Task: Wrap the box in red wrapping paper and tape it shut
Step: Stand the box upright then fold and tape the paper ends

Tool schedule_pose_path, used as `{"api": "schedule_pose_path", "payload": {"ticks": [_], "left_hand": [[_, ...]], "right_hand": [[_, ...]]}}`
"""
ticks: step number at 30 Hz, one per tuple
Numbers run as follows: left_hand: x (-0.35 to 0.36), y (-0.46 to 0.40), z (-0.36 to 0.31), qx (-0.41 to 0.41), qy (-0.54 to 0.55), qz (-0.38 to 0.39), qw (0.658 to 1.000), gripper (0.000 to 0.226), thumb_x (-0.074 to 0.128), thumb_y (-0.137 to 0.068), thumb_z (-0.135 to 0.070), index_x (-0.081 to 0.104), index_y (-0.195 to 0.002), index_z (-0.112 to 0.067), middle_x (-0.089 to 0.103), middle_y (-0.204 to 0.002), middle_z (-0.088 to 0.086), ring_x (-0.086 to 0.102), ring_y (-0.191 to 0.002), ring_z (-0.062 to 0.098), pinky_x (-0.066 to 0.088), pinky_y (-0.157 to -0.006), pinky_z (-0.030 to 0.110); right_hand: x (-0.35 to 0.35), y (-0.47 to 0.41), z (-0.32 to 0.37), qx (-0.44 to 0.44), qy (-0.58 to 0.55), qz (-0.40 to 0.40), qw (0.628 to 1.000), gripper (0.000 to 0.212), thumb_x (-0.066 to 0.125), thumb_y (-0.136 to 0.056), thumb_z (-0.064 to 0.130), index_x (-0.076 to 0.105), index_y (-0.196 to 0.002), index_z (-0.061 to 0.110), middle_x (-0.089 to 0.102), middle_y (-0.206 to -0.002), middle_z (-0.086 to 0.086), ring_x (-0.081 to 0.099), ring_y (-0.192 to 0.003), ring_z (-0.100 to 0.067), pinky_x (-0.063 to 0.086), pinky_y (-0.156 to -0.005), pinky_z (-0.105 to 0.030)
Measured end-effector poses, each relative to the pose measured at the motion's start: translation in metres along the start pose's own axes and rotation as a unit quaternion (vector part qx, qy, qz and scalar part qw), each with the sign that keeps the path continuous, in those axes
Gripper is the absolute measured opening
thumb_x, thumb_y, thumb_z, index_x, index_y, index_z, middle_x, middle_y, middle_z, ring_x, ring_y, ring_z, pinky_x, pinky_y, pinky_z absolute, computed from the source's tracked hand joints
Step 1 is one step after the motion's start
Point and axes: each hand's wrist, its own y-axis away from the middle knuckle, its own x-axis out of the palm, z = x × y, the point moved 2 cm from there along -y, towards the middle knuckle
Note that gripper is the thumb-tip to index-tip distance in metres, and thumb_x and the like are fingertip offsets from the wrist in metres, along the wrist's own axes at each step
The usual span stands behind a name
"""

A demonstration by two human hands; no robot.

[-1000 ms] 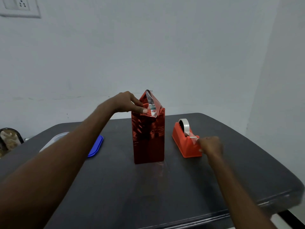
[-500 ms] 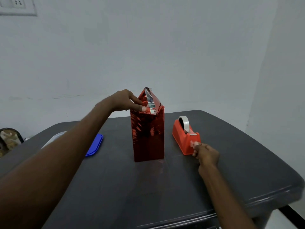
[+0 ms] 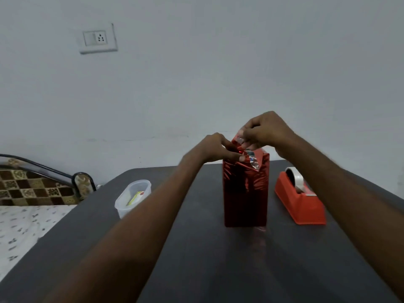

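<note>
Fingers of left hand (image 3: pixel 215 148) and right hand (image 3: pixel 265 131) pinch the box's (image 3: pixel 246 193) top paper flap (image 3: pixel 238 142).

Off to the side of my work, a few bystanders.

I see a clear plastic tub (image 3: pixel 133 197) on the dark table (image 3: pixel 196 270) at left, something yellow inside; beyond the table's left edge a patterned bed (image 3: pixel 26 215) with a metal rail; a wall socket (image 3: pixel 98 38) above.
</note>
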Motion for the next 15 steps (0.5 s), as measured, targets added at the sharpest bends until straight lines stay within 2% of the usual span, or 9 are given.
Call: {"api": "schedule_pose_path", "payload": {"ticks": [2,4,7,9,11,13,15], "left_hand": [[0.0,-0.002,0.002,-0.01,0.015,-0.008,1.0,0.028,0.084,-0.065,-0.055,0.075,-0.081,-0.033,0.067,-0.082,-0.008,0.058,-0.078,0.003,0.039,-0.063,0.019],[0.002,-0.003,0.005,-0.006,0.02,-0.016,1.0,0.037,0.084,-0.061,-0.059,0.078,-0.084,-0.029,0.07,-0.088,0.002,0.058,-0.077,0.007,0.04,-0.063,0.025],[0.002,-0.001,0.004,0.004,0.026,-0.01,1.0,0.041,0.083,-0.063,-0.06,0.078,-0.098,-0.037,0.071,-0.094,-0.009,0.059,-0.087,0.003,0.041,-0.069,0.022],[0.001,0.0,0.002,0.003,0.027,-0.008,1.0,0.041,0.083,-0.064,-0.058,0.078,-0.1,-0.039,0.068,-0.089,-0.018,0.057,-0.086,-0.003,0.038,-0.067,0.017],[0.002,-0.001,0.002,0.006,0.028,-0.009,1.0,0.04,0.083,-0.066,-0.056,0.077,-0.101,-0.038,0.064,-0.082,-0.021,0.055,-0.083,-0.004,0.037,-0.066,0.015],[0.002,0.0,0.002,0.008,0.03,-0.011,0.999,0.042,0.083,-0.066,-0.055,0.077,-0.103,-0.036,0.064,-0.088,-0.019,0.055,-0.089,-0.002,0.038,-0.07,0.015],[0.002,0.001,0.001,0.009,0.032,-0.012,0.999,0.043,0.083,-0.067,-0.055,0.077,-0.105,-0.035,0.065,-0.093,-0.017,0.055,-0.092,0.0,0.039,-0.071,0.015]], "right_hand": [[0.013,-0.017,0.0,0.032,0.078,0.028,0.996,0.006,0.071,-0.085,0.002,0.075,-0.081,0.002,0.075,-0.067,-0.011,0.074,-0.065,-0.022,0.058,-0.058,-0.026],[0.018,-0.03,-0.009,0.067,0.144,0.036,0.987,0.007,0.073,-0.083,0.006,0.077,-0.078,0.005,0.074,-0.067,-0.011,0.073,-0.064,-0.023,0.058,-0.063,-0.026],[0.016,-0.038,-0.019,0.09,0.209,0.024,0.973,0.009,0.074,-0.083,0.012,0.078,-0.083,0.004,0.073,-0.064,-0.007,0.072,-0.068,-0.023,0.051,-0.065,-0.027],[0.013,-0.039,-0.021,0.093,0.239,0.007,0.967,0.01,0.075,-0.082,0.013,0.078,-0.079,0.004,0.066,-0.049,-0.001,0.067,-0.059,-0.019,0.049,-0.064,-0.028],[0.011,-0.039,-0.022,0.1,0.253,-0.006,0.962,0.007,0.077,-0.078,0.011,0.078,-0.077,0.004,0.061,-0.042,0.001,0.061,-0.051,-0.015,0.048,-0.058,-0.025],[0.012,-0.039,-0.021,0.093,0.293,-0.02,0.951,0.014,0.081,-0.073,0.015,0.076,-0.081,0.005,0.064,-0.053,-0.002,0.061,-0.055,-0.017,0.044,-0.053,-0.023],[0.015,-0.039,-0.019,0.077,0.343,-0.027,0.936,0.028,0.083,-0.069,0.024,0.073,-0.088,0.008,0.064,-0.07,-0.004,0.061,-0.066,-0.02,0.04,-0.054,-0.024]]}}
